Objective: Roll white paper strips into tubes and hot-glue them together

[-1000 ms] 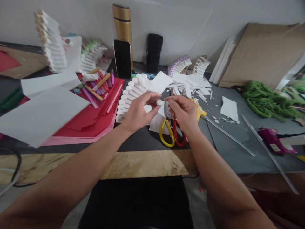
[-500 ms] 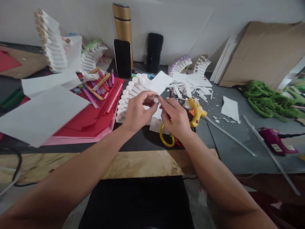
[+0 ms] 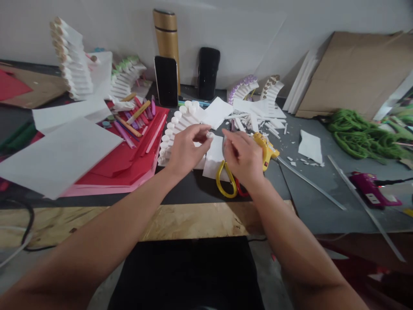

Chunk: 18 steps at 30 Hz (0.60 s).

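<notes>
My left hand (image 3: 185,150) pinches a small white piece (image 3: 210,135), which looks like a short paper roll, between thumb and fingertips. Just to its right is my right hand (image 3: 245,156), its index finger stretched out, with nothing visible in it and a gap to the white piece. Beneath the right hand lie scissors (image 3: 229,196) with yellow and red handles, partly hidden. A yellow glue gun (image 3: 269,153) is partly covered behind that hand. Left of my hands, white rolls with round ends stand in a curved row (image 3: 172,127).
Red sheets (image 3: 103,165) with white paper (image 3: 61,150) and coloured sticks lie to the left. White scraps (image 3: 245,120) are heaped behind my hands. Two phones (image 3: 166,82) and a gold flask (image 3: 166,30) stand at the back. Green yarn (image 3: 351,133) lies at right.
My right hand has drawn back to the right, away from the white piece it was touching. My left hand stays in place with the piece in its fingertips.
</notes>
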Motion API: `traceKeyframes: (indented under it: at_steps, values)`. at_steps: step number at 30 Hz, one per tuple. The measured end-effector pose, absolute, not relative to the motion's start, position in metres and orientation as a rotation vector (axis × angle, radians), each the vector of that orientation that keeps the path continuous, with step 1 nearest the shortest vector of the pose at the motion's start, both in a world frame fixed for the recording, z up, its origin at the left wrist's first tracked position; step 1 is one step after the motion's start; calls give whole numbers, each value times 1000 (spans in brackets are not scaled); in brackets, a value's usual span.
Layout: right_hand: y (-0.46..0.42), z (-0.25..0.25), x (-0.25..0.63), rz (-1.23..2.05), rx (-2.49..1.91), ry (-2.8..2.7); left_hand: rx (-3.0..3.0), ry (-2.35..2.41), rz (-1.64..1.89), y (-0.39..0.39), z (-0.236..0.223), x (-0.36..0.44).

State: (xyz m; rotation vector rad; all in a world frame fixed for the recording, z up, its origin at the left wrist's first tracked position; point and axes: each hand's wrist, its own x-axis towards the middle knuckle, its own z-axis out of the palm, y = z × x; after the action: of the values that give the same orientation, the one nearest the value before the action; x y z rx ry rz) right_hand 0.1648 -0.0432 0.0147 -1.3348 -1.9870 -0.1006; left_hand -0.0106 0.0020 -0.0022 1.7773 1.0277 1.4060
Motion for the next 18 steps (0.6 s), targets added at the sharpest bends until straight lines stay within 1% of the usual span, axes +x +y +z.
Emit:
traceKeyframes:
  at_steps: [2,4,8,11,13,18]
  values:
    - [-42,21,172,-119,-1472,-1884,1888,968,1407,1,-1,-12]
    - [-45,30,177,-120,-1669,-1925,1838,927,1368,1,-1,-12]
    - [-68,42,171,-34,-2104,-2209,1335,867,1226,5,-3,-8]
    - [-86,40,159,16,-2171,-2390,1019,762,1132,5,0,-5]
    - [-90,37,152,17,-2228,-2361,892,703,1070,3,3,-4]
    - [-81,36,154,253,-2325,-2213,749,645,956,4,5,-8]
